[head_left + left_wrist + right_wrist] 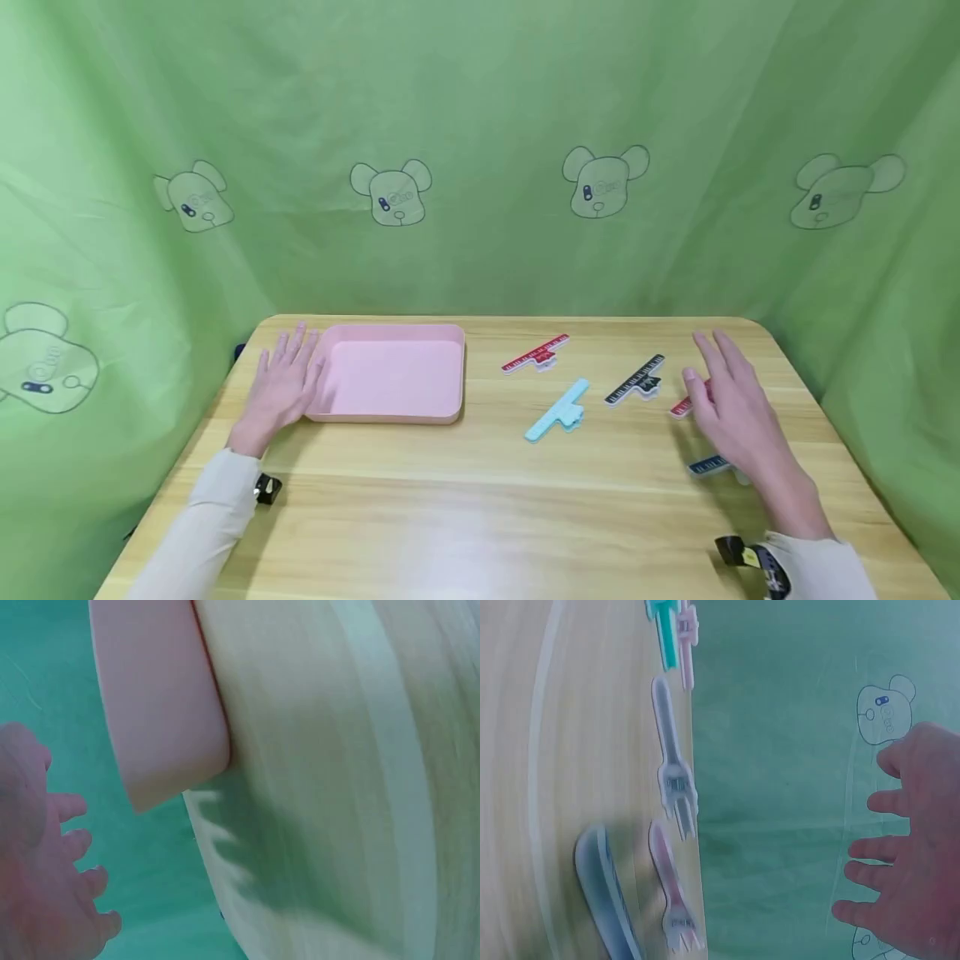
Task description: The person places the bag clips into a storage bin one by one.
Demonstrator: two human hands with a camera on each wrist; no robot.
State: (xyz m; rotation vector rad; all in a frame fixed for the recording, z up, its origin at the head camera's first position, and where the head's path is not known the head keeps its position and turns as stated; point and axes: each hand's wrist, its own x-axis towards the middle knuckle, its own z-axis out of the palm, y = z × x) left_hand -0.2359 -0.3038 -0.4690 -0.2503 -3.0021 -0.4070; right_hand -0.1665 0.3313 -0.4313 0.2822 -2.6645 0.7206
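Note:
My left hand (281, 383) has its fingers spread beside the left end of a pink tray (397, 379). In the left wrist view that hand (45, 862) appears apart from the tray (161, 697) and holds nothing. Over the table's right side, my right hand (738, 408) is extended, its palm bare in the right wrist view. It partly hides a red piano-key clip (682, 408) and a dark blue clip (708, 466). Left of it lie a black clip (635, 381), a light blue clip (558, 411) and another red clip (536, 356).
The wooden table (420, 508) has rounded far corners. A green curtain (495, 267) with bear-head drawings hangs behind it and along both sides. Dark wrist-worn devices sit at both cuffs, the right one (750, 557) low over the table.

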